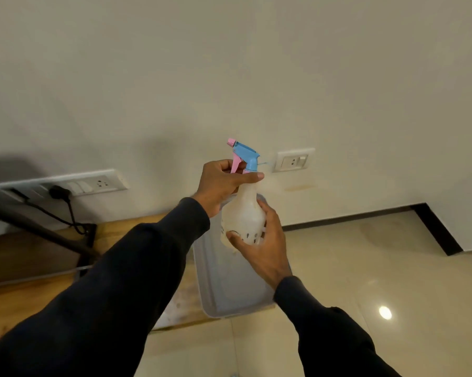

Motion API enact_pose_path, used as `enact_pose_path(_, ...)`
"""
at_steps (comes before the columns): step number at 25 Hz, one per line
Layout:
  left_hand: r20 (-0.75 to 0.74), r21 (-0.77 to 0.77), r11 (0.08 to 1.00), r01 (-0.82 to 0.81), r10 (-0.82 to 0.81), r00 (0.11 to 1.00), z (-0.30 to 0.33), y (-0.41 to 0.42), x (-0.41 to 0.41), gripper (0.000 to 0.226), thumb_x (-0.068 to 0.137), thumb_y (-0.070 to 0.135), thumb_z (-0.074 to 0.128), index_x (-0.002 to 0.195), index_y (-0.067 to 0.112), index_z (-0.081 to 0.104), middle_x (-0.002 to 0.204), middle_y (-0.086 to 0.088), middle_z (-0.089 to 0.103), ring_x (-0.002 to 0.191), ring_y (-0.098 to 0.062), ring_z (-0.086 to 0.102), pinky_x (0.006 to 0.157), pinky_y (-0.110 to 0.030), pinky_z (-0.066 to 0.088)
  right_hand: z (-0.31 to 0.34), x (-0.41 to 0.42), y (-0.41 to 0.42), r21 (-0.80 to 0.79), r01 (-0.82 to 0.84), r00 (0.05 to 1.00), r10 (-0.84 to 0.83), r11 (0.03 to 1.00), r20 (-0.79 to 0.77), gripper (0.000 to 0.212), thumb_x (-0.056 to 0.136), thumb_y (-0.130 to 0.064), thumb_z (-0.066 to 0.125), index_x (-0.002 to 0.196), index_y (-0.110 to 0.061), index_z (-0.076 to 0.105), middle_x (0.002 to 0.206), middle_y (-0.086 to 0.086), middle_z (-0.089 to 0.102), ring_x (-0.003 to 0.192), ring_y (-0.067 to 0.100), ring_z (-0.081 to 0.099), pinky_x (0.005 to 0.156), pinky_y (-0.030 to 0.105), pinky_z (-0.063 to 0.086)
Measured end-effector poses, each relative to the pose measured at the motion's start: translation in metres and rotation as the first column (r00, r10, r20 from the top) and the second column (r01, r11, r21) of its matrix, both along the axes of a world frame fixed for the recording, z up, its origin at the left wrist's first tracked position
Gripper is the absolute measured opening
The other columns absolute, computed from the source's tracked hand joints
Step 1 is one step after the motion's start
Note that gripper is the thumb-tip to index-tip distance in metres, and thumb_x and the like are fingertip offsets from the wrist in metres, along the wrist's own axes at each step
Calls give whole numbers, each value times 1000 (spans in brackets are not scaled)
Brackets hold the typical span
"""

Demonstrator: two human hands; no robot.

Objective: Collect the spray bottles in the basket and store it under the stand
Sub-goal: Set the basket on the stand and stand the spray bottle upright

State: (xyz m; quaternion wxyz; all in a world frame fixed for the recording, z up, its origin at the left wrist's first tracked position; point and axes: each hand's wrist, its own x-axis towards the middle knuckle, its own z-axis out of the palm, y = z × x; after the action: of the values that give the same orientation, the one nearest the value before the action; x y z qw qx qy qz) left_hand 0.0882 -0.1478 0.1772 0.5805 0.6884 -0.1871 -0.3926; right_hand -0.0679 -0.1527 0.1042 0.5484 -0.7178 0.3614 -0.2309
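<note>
A translucent white spray bottle (pixel 244 213) is standing upright in the air, lifted above the basket (pixel 229 273). Its body is bulging wide toward the base and narrowing to a slim neck, with dark printed marks showing low on its side. A blue spray head is topping it, with a pink nozzle tip pointing left and a pink trigger hanging beneath. The basket is a pale grey, rectangular plastic tub with rounded corners, sitting open-topped below the bottle; its inside, where visible, is showing nothing.
</note>
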Motion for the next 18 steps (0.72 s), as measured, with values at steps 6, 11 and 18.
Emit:
enact_pose_path(6,68,-110,985,-133,141,988,64,14,1,37,59,20,95,91,14,77,92,-4,79,83,-17,74,79,-33,63,53,11,6,14,17,1000,-17,1000,25,117,49,-71,81,144,-40,20,144,-10,35,128,12,43,100,36,49)
enact_pose_path(11,88,-80,986,-143,150,985,56,18,-19,46,62,24,94,102,12,77,98,-5,78,96,-24,75,85,-37,62,55,11,32,-45,199,980,-197,979,35,104,60,-49,87,141,-28,26,137,-4,41,119,10,43,97,27,45)
enact_pose_path(18,-27,-151,988,14,-18,999,39,26,-26,40,69,13,88,106,4,75,92,-2,78,84,-17,75,76,-30,62,43,-30,4,244,-165,968,110,956,227,82,60,-21,89,125,-42,42,124,-11,55,118,13,55,79,19,56)
